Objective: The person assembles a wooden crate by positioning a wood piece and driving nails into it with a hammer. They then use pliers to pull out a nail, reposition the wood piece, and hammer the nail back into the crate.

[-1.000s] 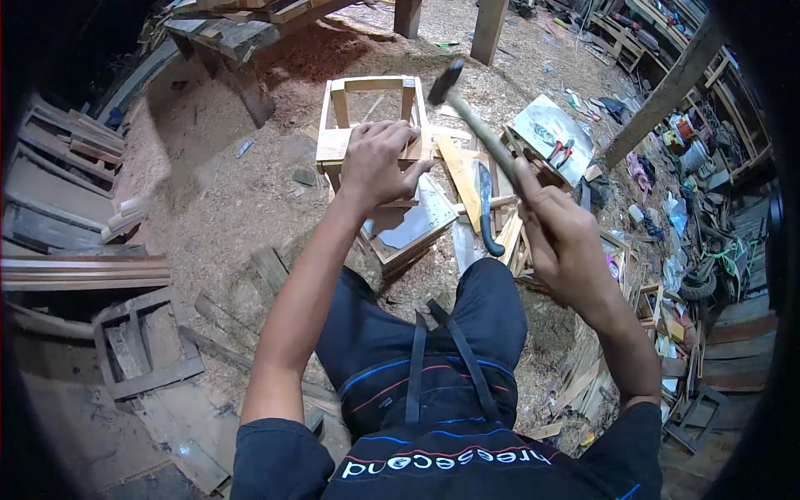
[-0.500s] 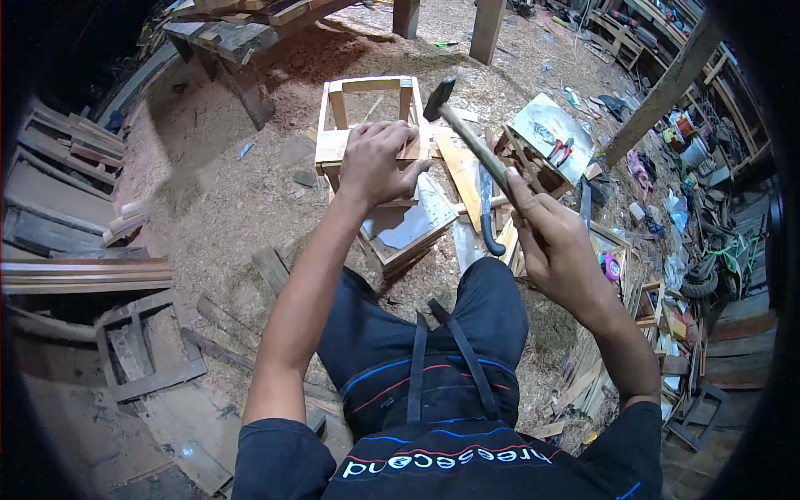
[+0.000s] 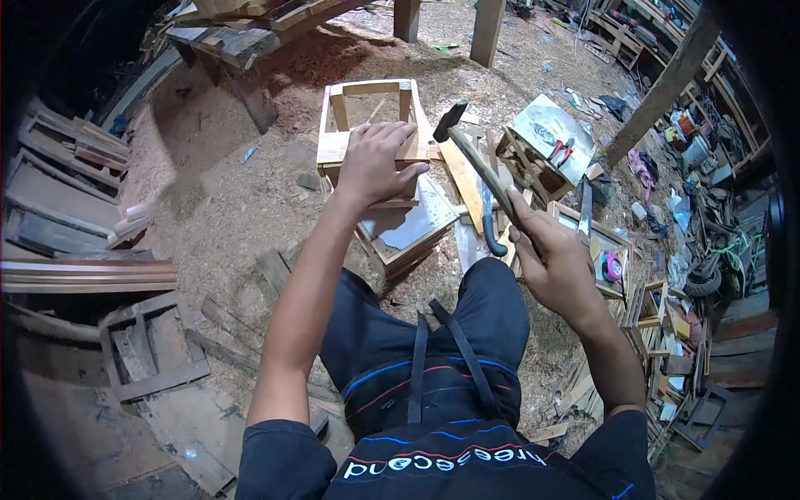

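My right hand [image 3: 554, 258] is closed around the wooden handle of a hammer [image 3: 479, 158]. The hammer's dark head is raised, to the right of a small light-wood frame [image 3: 333, 148]. My left hand [image 3: 377, 162] grips the near board of that frame, fingers over the top and thumb at its right side. The frame rests on a box-like wooden stand [image 3: 414, 218] with a pale top, just in front of my knees. My left hand and wrist hide part of the board and the joint beneath.
A handsaw with a dark curved handle [image 3: 495, 242] leans by a plank [image 3: 461, 179]. Red-handled pliers [image 3: 562, 152] lie on a white-topped box [image 3: 533, 125]. A pink tape measure [image 3: 612, 267] sits at right. Wood shavings and offcuts cover the floor.
My right hand and the hammer have come slightly down, the hammer head also shifting a little right, away from the frame. My left hand stays on the frame.
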The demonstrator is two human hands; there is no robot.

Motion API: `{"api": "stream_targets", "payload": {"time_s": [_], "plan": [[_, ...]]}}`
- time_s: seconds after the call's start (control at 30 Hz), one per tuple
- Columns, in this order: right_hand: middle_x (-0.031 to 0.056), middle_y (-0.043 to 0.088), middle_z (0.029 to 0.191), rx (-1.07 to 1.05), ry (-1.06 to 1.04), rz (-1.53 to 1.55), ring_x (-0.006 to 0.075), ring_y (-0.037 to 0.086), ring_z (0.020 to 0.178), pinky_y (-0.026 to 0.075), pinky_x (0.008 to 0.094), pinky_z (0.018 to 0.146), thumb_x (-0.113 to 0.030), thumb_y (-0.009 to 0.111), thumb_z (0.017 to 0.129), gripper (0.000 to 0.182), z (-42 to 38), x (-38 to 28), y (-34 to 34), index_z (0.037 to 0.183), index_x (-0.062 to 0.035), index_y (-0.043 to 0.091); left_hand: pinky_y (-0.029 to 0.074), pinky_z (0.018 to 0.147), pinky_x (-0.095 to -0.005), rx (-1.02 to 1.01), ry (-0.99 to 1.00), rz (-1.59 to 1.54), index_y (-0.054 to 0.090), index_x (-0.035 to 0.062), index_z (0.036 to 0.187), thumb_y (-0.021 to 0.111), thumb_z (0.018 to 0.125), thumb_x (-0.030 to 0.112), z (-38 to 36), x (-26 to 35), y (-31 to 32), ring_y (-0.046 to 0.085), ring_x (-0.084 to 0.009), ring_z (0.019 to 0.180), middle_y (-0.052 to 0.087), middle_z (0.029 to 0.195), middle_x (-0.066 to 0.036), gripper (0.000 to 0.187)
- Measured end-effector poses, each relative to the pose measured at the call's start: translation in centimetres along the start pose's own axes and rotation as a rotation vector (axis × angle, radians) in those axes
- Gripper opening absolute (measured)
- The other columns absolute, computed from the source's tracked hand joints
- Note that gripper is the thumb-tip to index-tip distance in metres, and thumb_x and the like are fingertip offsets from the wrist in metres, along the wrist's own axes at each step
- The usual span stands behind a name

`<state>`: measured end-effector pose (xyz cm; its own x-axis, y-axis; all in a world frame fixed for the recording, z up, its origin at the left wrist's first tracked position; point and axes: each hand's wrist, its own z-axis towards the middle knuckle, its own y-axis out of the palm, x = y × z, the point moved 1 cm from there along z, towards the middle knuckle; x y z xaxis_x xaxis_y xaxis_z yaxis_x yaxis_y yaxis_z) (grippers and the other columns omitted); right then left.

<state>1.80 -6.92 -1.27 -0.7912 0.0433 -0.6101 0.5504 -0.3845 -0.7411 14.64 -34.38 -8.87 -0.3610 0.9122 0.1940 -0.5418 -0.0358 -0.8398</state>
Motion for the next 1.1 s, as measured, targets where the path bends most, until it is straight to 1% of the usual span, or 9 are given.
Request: {"api": "stream_targets", "payload": {"time_s": [0.07,0.37,0.53,0.77,0.83,0.87,0.93,1.07,1.1], "plan": [[0.0229,0.062,0.089,0.0,0.002,-0.008,0.0362,0.063,0.079,0.05,0.0403,0.072,0.002,0.057,0.092,0.053,-0.2,0.2,0.2,0.144,-0.0014,0.049,0.033,0.113,-0.0477,0.001,-0.028,0.005,0.061,0.0097,0.131,0.073,0.084,0.053,0.1,0.0,0.2,0.056,-0.0259,0.126,0.064,0.132,-0.01,0.065],[0.0234,0.062,0.089,0.017,-0.001,0.026,0.0369,0.064,0.08,0.05,0.0409,0.074,0.001,0.058,0.092,0.053,-0.6,1.0,0.9,0.144,-0.002,0.05,0.033,0.112,-0.0448,0.05,-0.066,-0.032,0.065,0.0116,0.127,0.075,0.077,0.055,0.5,0.0,0.7,0.058,-0.0238,0.123,0.066,0.128,-0.009,0.067],[0.0232,0.062,0.089,0.046,-0.061,0.044,0.0379,0.063,0.081,0.05,0.0435,0.077,0.002,0.058,0.091,0.056,-0.8,1.2,1.4,0.146,-0.0021,0.048,0.035,0.108,-0.043,-0.04,-0.147,-0.084,0.068,0.0124,0.124,0.078,0.073,0.054,1.1,0.4,0.0,0.061,-0.0242,0.119,0.069,0.122,-0.009,0.066],[0.0232,0.061,0.089,0.026,-0.057,0.05,0.0384,0.063,0.083,0.049,0.0438,0.077,0.002,0.058,0.09,0.057,-0.3,1.4,1.5,0.146,-0.001,0.047,0.035,0.107,-0.0425,-0.036,-0.145,-0.139,0.069,0.0122,0.122,0.079,0.071,0.055,1.2,-0.1,0.2,0.062,-0.0241,0.117,0.07,0.122,-0.009,0.067],[0.0194,0.061,0.087,0.015,-0.09,-0.021,0.0312,0.062,0.078,0.049,0.0353,0.074,0.004,0.058,0.09,0.056,0.1,0.8,1.0,0.145,-0.0023,0.05,0.036,0.107,-0.0422,-0.061,-0.175,-0.143,0.07,0.0119,0.121,0.079,0.071,0.056,1.3,-0.2,0.3,0.062,-0.0242,0.117,0.07,0.122,-0.009,0.067],[0.0194,0.061,0.087,0.012,-0.094,-0.023,0.0312,0.062,0.078,0.049,0.0353,0.074,0.004,0.058,0.09,0.056,0.5,0.6,0.6,0.145,-0.0023,0.05,0.036,0.107,-0.0422,-0.057,-0.179,-0.143,0.07,0.0119,0.121,0.079,0.071,0.056,1.3,-0.3,0.3,0.062,-0.0242,0.117,0.07,0.122,-0.009,0.067],[0.0228,0.06,0.091,-0.083,-0.131,-0.17,0.0386,0.062,0.084,0.049,0.0454,0.077,0.003,0.056,0.089,0.056,1.0,0.4,-0.1,0.145,-0.0013,0.049,0.036,0.107,-0.0423,-0.029,-0.144,-0.152,0.071,0.0124,0.12,0.08,0.07,0.057,1.2,-0.4,0.5,0.062,-0.0243,0.117,0.07,0.122,-0.009,0.068],[0.023,0.06,0.091,-0.023,-0.109,-0.114,0.0395,0.062,0.084,0.049,0.0461,0.076,0.002,0.057,0.089,0.054,1.6,-0.4,0.0,0.143,-0.0005,0.05,0.042,0.102,-0.0446,0.018,-0.079,-0.131,0.071,0.0125,0.12,0.081,0.069,0.06,1.1,-0.8,0.8,0.065,-0.0281,0.114,0.072,0.119,-0.011,0.07],[0.0208,0.058,0.087,-0.04,-0.143,-0.176,0.0369,0.06,0.079,0.048,0.0438,0.072,0.002,0.057,0.089,0.056,1.4,0.3,0.3,0.145,-0.002,0.049,0.042,0.102,-0.0446,0.023,-0.086,-0.134,0.071,0.0124,0.119,0.081,0.069,0.059,1.0,-0.6,0.7,0.065,-0.0282,0.113,0.072,0.119,-0.011,0.069]]}}
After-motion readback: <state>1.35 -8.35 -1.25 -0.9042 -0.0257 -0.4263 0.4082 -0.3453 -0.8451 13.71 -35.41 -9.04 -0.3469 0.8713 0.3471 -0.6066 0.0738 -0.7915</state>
